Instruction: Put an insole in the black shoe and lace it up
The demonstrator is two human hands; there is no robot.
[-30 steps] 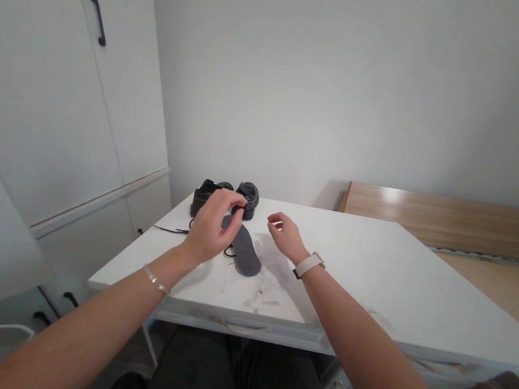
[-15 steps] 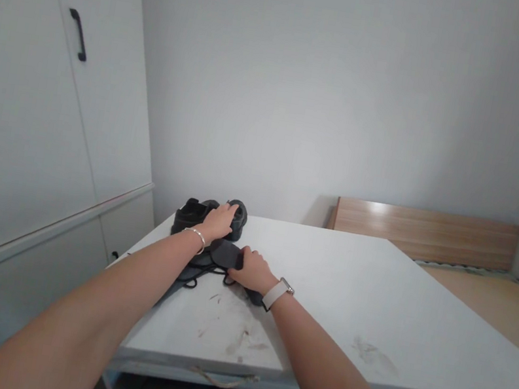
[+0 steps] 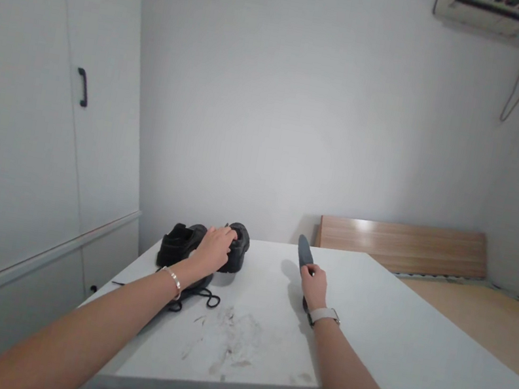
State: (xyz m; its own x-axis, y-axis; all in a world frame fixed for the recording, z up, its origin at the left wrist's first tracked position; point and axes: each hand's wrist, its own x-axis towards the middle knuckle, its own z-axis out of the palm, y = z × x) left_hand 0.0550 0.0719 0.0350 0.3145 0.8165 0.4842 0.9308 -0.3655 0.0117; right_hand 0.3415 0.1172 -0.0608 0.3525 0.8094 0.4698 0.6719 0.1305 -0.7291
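Lifted off the worktop (image 3: 368, 319) since the earlier frame, the insole (image 3: 304, 255) stands pinched in the right hand (image 3: 314, 286), right of the shoes (image 3: 203, 248); left hand (image 3: 214, 248) grips one shoe's opening; laces (image 3: 195, 297) lie loose, insole not yet inserted.

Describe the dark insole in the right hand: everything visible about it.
The insole is a thin, flat, dark grey piece that looks like foam or felt, with a rounded tip. The right hand grips its lower part, so only the upper part and a bit below the wrist show. It is lifted off the white table, tilted up and away from the person, with its shadow on the tabletop beside it. It is apart from the black shoes, which the left hand touches.
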